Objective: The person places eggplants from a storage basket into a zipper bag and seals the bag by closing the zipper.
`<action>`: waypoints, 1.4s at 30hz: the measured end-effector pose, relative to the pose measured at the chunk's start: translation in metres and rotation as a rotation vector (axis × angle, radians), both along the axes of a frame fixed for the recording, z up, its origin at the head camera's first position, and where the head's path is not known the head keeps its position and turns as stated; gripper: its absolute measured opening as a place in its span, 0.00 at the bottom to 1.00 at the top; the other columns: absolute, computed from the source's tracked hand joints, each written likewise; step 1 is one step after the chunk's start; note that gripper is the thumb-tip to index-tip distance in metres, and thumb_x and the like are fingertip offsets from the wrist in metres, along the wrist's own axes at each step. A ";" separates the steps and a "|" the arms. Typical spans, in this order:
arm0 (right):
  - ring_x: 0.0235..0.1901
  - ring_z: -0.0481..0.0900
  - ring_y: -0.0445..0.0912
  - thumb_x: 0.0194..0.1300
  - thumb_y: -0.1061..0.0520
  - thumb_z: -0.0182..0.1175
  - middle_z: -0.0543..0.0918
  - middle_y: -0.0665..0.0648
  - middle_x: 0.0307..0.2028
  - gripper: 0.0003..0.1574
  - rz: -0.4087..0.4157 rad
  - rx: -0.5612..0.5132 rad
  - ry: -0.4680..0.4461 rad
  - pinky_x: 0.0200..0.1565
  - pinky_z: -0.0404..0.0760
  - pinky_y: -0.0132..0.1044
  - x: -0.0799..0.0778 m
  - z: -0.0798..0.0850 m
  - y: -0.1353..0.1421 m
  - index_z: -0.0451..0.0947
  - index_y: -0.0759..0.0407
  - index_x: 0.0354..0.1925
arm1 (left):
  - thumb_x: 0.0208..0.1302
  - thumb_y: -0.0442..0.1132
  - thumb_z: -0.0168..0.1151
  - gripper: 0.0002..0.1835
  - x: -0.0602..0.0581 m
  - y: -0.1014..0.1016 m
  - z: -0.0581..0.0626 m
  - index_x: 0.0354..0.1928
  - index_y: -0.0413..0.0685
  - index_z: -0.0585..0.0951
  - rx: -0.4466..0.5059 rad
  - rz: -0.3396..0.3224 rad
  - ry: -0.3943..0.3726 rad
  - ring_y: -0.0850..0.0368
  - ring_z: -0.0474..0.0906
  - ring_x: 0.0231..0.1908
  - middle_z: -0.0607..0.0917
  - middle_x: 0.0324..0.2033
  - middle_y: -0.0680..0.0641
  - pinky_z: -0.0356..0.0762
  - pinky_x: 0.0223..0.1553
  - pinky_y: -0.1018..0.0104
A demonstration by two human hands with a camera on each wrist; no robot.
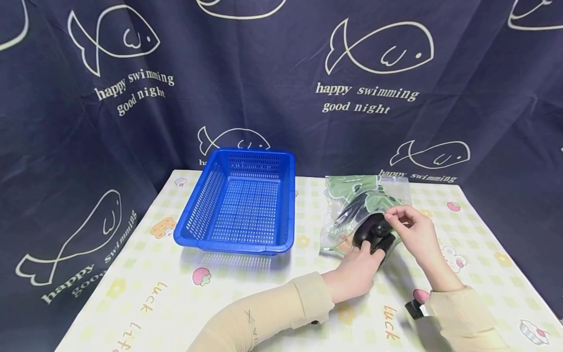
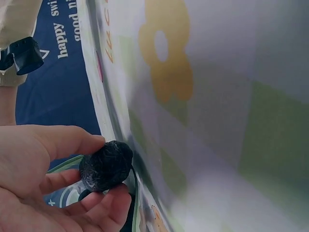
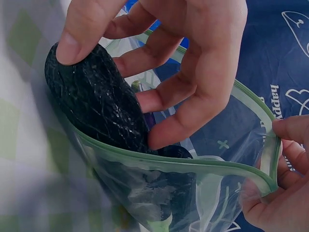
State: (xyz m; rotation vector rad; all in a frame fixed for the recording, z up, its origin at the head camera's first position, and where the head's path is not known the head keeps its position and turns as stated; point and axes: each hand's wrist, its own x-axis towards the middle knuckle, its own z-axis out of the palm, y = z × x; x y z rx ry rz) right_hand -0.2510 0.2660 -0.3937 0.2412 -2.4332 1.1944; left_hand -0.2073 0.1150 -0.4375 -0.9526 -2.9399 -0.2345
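My left hand [image 1: 357,271] grips a black oblong item with a wrinkled, glossy surface [image 3: 99,99], thumb on one side and fingers on the other. That item sticks partway out of the mouth of a clear zip bag with green print [image 1: 347,188], its lower part inside. At the bag's green-edged rim, my right hand [image 1: 413,230] pinches a corner between thumb and fingers, and the mouth gapes. More dark, shiny things [image 1: 367,230] show through the plastic, one of them purplish. The left wrist view has the item's rounded end [image 2: 107,165] between the left fingertips.
A blue perforated basket [image 1: 246,210], with nothing in it, stands left of the bag on a checked, printed tablecloth [image 1: 184,293]. Behind the table hangs a dark blue curtain with fish drawings [image 1: 272,88]. A black wrist strap [image 1: 413,309] sits at the right sleeve.
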 end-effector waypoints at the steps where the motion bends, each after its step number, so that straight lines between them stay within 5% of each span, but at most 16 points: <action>1: 0.24 0.73 0.28 0.61 0.60 0.62 0.75 0.35 0.23 0.07 0.000 -0.001 -0.001 0.31 0.71 0.17 0.000 0.000 0.000 0.80 0.64 0.35 | 0.54 0.41 0.67 0.22 0.000 0.000 0.000 0.48 0.59 0.69 -0.001 0.001 -0.001 0.57 0.73 0.30 0.72 0.42 0.49 0.66 0.21 0.71; 18: 0.25 0.73 0.28 0.61 0.59 0.62 0.75 0.35 0.23 0.07 0.003 0.001 0.004 0.31 0.71 0.17 -0.001 0.003 -0.002 0.80 0.63 0.35 | 0.63 0.40 0.57 0.12 -0.010 0.010 0.006 0.48 0.56 0.70 0.048 0.013 0.100 0.57 0.70 0.32 0.72 0.43 0.50 0.71 0.23 0.70; 42: 0.26 0.73 0.27 0.62 0.58 0.62 0.75 0.34 0.24 0.09 -0.015 -0.006 -0.014 0.32 0.70 0.17 0.001 0.003 -0.001 0.80 0.64 0.37 | 0.69 0.44 0.51 0.15 -0.024 0.024 0.010 0.57 0.61 0.72 0.015 0.066 0.084 0.57 0.71 0.35 0.72 0.48 0.51 0.73 0.24 0.68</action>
